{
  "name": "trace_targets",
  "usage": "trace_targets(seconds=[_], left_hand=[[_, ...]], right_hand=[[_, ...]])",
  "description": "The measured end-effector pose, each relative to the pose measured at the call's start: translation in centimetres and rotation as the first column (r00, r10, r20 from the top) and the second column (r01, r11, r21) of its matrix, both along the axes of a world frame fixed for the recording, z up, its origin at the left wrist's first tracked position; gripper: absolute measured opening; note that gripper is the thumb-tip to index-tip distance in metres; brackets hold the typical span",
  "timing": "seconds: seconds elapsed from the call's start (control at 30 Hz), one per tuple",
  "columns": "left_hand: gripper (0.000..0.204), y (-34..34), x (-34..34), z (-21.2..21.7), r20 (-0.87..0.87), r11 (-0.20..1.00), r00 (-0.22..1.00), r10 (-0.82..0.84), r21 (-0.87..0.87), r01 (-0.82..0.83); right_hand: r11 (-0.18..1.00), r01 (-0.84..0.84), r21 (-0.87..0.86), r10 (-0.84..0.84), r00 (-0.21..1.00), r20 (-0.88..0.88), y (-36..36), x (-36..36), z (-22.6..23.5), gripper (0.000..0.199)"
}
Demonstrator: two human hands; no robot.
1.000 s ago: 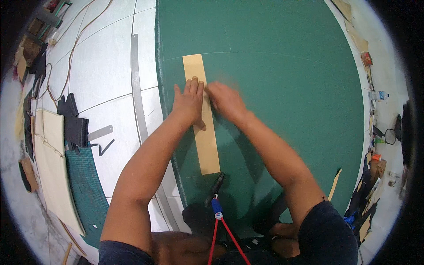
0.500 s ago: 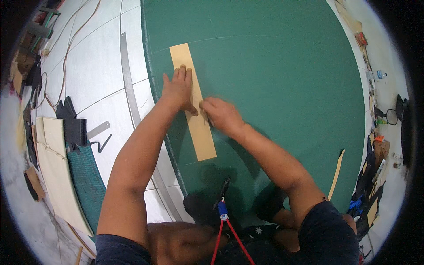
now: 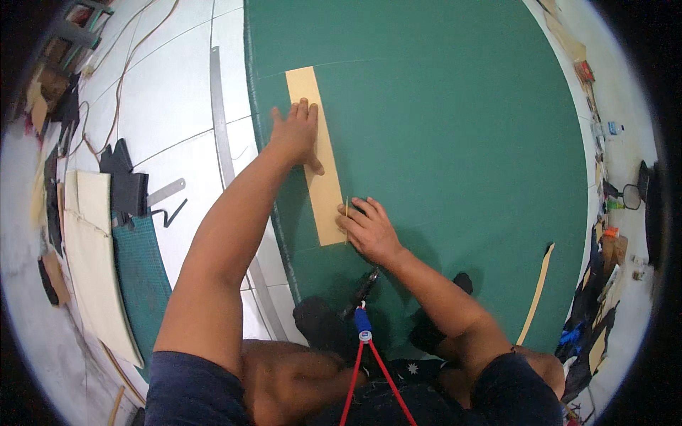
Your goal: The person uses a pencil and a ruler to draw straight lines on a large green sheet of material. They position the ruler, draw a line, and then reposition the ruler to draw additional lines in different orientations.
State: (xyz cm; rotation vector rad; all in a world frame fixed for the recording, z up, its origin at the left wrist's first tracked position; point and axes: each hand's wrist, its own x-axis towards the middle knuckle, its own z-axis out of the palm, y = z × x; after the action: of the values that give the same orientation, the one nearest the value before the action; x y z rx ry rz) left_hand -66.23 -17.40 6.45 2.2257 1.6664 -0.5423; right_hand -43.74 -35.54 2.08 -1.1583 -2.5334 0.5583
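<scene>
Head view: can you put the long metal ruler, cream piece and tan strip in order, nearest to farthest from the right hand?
From the right hand:
1. Tan strip, by its fingertips, partly under the left hand.
2. Long metal ruler, farther left, on the white tiles.
3. Cream piece, at the far left, past the ruler.

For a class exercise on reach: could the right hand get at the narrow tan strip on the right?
Probably yes: only bare green sheet seems to lie between the right hand and the narrow tan strip.
</scene>
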Motion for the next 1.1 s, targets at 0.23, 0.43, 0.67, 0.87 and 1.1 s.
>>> trace_targets(seconds=[0.23,0.43,0.67,0.87,1.1], left_hand=[[0.137,-2.3,-0.3,0.2,-0.023,0.979,0.997,-0.069,0.193,0.072],[0.109,-13.5,0.1,-0.5,0.152,0.978,0.971,-0.182,0.126,0.163],[0.108,-16.0,0.6,-2.3,0.243,0.971,0.953,-0.180,0.199,0.133],[0.119,-15.4,2.2,-0.1,0.123,0.994,0.987,-0.102,0.061,0.096],[0.128,-15.3,2.7,-0.6,0.126,0.990,0.988,-0.088,0.121,0.073]], right_hand=[[0.999,-0.009,0.040,0.004,0.992,0.124,-0.2,-0.5,-0.1,0.037],[1.000,0.008,0.012,-0.009,0.996,0.086,-0.5,0.0,-0.7,0.034],[1.000,0.026,0.001,-0.026,0.999,0.046,-0.7,-0.5,-0.5,0.030],[0.886,0.285,-0.366,-0.386,0.891,-0.240,1.1,-1.3,2.3,0.028],[0.894,0.305,-0.329,-0.413,0.845,-0.339,3.0,-1.9,1.9,0.026]])
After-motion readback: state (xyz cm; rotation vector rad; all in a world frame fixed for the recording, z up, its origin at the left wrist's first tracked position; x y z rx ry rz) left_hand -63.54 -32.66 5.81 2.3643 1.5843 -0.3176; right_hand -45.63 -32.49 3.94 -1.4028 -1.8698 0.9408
